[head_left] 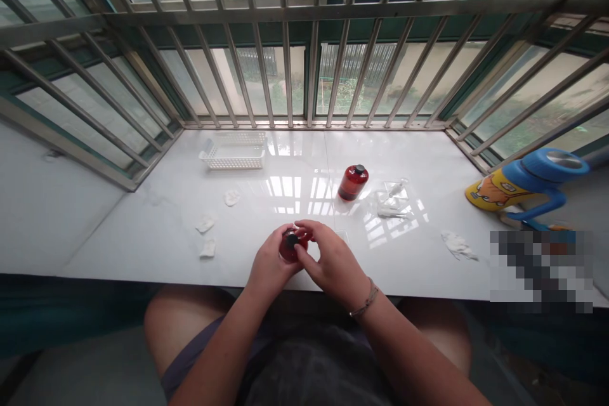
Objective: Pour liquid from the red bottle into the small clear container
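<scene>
A glossy white stone window sill runs beneath steel window bars. The fingers of the left hand curl closed around a small red bottle with a black cap, and the fingers of the right hand press together against its upper side, so the bottle sits clamped between both hands near the sill's front edge. Farther ahead stands a second red bottle with a black cap, beside a crumpled clear plastic wrapper. Crumpled white tissues lie to the left, nearer than a slotted white plastic basket; a blue-and-yellow cartoon-printed water bottle lies tilted at far right.
</scene>
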`<control>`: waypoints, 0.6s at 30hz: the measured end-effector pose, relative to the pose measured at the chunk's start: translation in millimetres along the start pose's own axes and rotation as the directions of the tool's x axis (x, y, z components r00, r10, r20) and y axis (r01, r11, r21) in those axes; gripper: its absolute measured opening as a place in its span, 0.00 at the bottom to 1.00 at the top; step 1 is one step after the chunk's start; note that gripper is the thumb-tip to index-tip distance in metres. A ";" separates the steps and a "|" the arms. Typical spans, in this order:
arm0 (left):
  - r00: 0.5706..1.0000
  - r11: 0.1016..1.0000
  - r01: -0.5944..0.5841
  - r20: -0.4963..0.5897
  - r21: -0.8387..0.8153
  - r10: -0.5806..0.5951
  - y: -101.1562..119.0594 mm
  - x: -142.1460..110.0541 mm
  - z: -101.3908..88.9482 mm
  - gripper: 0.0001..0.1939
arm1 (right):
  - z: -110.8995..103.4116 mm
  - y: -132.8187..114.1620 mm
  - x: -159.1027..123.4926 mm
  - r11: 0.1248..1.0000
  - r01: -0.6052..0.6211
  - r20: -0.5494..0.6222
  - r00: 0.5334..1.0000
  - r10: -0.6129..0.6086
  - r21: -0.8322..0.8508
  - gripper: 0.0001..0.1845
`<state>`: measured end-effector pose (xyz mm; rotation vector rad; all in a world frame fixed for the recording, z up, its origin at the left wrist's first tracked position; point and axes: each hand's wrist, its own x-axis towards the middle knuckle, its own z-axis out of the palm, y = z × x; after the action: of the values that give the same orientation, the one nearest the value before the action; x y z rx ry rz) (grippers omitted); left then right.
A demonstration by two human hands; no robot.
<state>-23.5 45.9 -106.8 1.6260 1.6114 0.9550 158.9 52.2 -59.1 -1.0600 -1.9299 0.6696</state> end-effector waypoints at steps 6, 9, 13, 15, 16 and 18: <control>1.000 1.000 0.005 0.012 -0.020 -0.004 2.2 0.2 0.0 0.35 | 4.7 -3.7 4.0 0.998 -0.069 -0.040 0.997 0.069 0.016 0.27; 1.000 1.000 0.005 -0.005 -0.008 -0.005 2.3 -0.1 1.0 0.33 | 6.1 -3.7 5.2 0.997 -0.081 -0.031 0.996 0.081 -0.012 0.28; 1.000 0.999 -0.017 -0.023 0.036 0.018 -0.2 0.1 2.3 0.31 | 4.4 -6.3 5.7 1.000 -0.008 0.030 1.000 0.007 0.009 0.28; 0.999 0.999 -0.026 -0.019 0.047 0.027 -1.6 0.2 2.4 0.31 | 4.3 -7.6 6.2 0.999 0.030 0.049 0.998 -0.032 0.024 0.29; 0.999 0.998 -0.033 -0.017 0.050 0.033 -2.0 0.1 2.3 0.30 | 5.1 -7.6 6.5 0.999 0.037 0.050 0.998 -0.038 0.020 0.29; 0.999 0.998 -0.049 -0.011 0.046 0.050 -2.1 -0.3 1.8 0.30 | 8.3 -5.9 7.0 1.000 0.031 0.038 0.999 -0.030 -0.007 0.28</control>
<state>-23.0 45.8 -109.6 1.7012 1.6189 0.9619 147.1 54.7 -56.2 -1.0272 -1.9784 0.6702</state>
